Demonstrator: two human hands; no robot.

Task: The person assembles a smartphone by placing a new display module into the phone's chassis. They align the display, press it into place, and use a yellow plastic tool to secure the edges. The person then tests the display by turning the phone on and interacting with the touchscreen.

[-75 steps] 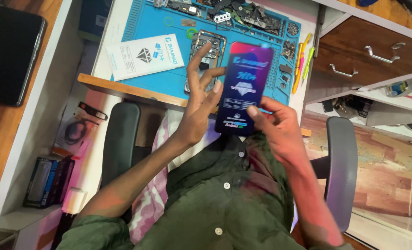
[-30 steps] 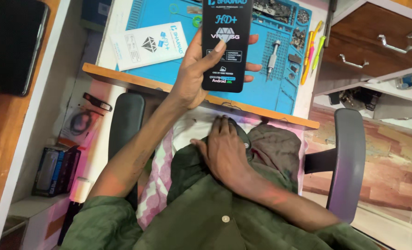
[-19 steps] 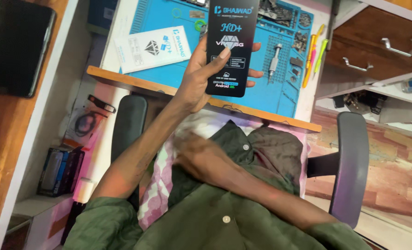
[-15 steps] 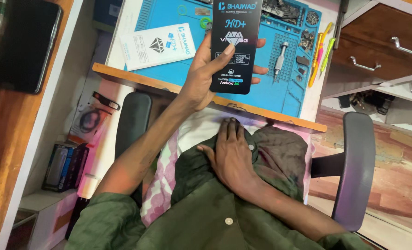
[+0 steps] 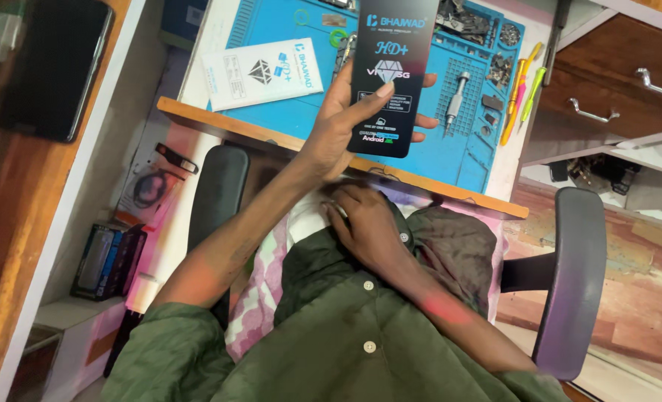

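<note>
- Head view: the left hand [image 5: 346, 123] is raised over the near edge of the table [image 5: 197, 115], forearm running from lower left up to the wrist, palm behind a black flat package [image 5: 388, 74].
- Left grip: pinching the package, thumb laid across its front face, fingertips showing at its right edge.
- The right hand [image 5: 364, 223] lies palm-down on the green shirt [image 5: 331, 335] at the lap, fingers loosely together and slightly blurred; it holds nothing that can be seen.
- The package is held above the blue work mat [image 5: 286, 123], between a white printed packet [image 5: 260, 71] on the left and a silver screwdriver [image 5: 454, 100] on the right.
- Edges: the wooden table edge runs just below the package's near end; chair armrests [image 5: 569, 275] stand on either side of the body, leaving open room over the lap.
- Orientation: the package's long axis runs near to far, slightly tilted right at the far end; its printed front faces the camera, and its far end is cut by the frame.
- Yellow and pink tools [image 5: 521, 93] lie at the mat's right border, well apart from the hand.
</note>
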